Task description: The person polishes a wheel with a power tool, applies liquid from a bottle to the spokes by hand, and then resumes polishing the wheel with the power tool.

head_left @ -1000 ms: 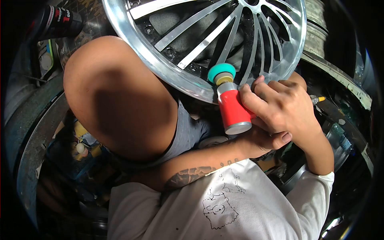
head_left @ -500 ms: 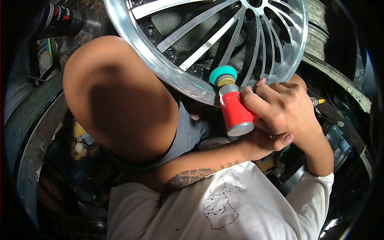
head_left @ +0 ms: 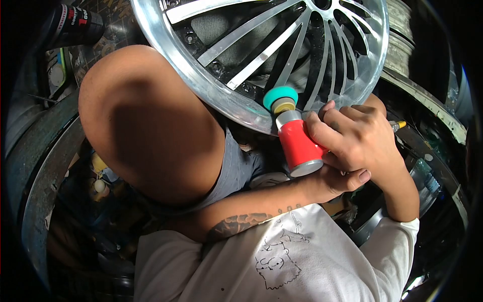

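A small red and silver polisher [head_left: 301,143] with a turquoise foam pad [head_left: 281,97] is held at the wheel's near edge. My right hand [head_left: 354,132] wraps over the side of its red body, knuckles up. Just below is my left hand [head_left: 341,181], closed around the handle side; its thumb sticks out to the right and its other fingers are hidden. The alloy wheel [head_left: 229,111], with a bright lip and silver and black spokes, leans across my lap. In this view the pad overlaps the inner edge of its lip.
My bent left knee [head_left: 143,100] rises beside the wheel. A dark bottle [head_left: 75,25] with a red and white label stands at the upper left. More metal rims [head_left: 400,35] are behind on the right. Large curved rims [head_left: 35,201] surround me, and a yellow-tipped item [head_left: 401,125] lies at the right.
The polisher has shifted slightly down and to the right in view, and its pad has tipped a little. Both hands keep their hold, and the wheel stays nearly in place.
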{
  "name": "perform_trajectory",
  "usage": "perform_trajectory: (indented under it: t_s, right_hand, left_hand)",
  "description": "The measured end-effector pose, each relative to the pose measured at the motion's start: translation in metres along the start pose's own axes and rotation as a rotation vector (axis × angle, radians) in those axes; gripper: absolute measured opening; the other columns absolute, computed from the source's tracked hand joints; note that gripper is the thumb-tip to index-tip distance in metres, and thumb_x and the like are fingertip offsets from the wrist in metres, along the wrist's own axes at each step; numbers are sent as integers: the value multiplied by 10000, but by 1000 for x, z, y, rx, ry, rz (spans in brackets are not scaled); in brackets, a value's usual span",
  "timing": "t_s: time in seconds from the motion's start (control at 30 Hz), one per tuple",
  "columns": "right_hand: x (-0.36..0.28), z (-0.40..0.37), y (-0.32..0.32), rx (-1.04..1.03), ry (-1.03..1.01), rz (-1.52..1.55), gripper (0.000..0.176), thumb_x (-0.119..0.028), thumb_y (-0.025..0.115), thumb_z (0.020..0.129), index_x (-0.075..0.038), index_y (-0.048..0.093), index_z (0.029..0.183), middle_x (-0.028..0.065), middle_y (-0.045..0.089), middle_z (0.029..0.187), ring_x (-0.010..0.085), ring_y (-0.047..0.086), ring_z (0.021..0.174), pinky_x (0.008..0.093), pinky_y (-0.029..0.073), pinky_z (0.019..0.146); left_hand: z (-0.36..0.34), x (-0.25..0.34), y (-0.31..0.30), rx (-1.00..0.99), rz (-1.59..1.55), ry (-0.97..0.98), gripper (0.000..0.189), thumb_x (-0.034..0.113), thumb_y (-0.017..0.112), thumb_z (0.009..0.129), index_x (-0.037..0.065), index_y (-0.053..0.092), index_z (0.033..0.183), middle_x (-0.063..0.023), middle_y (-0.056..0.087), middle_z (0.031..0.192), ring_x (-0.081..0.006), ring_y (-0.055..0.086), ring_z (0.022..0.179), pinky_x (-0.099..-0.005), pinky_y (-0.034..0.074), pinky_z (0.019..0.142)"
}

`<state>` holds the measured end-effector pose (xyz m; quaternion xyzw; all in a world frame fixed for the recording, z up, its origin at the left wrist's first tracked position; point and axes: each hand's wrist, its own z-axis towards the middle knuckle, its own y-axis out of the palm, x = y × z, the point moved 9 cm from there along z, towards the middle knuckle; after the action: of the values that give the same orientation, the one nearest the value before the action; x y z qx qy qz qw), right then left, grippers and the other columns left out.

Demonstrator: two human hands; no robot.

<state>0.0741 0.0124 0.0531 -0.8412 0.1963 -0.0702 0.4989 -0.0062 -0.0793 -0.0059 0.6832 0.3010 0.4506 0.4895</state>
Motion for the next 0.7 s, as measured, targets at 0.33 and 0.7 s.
perform_trajectory:
  t_s: [0.33,0.7]
  right_hand:
    - [3,-1,3,49,25,19,358,-204,703,775,-99,617,1106,32,599,744,181,698,626,314,554,540]
    - [3,2,2,14,27,19,357,-244,737,786,-97,609,1085,31,588,718,191,713,640,324,560,535]
  left_hand:
    - [0,3,-3,33,-19,-6,1021,639,691,879,-44,301,1530,-181,415,1528,-268,422,1443,-431,385,1177]
    - [0,8,-7,64,-2,-29,1077,666,706,862,-44,265,1541,-187,393,1536,-275,419,1446,-431,380,1184]
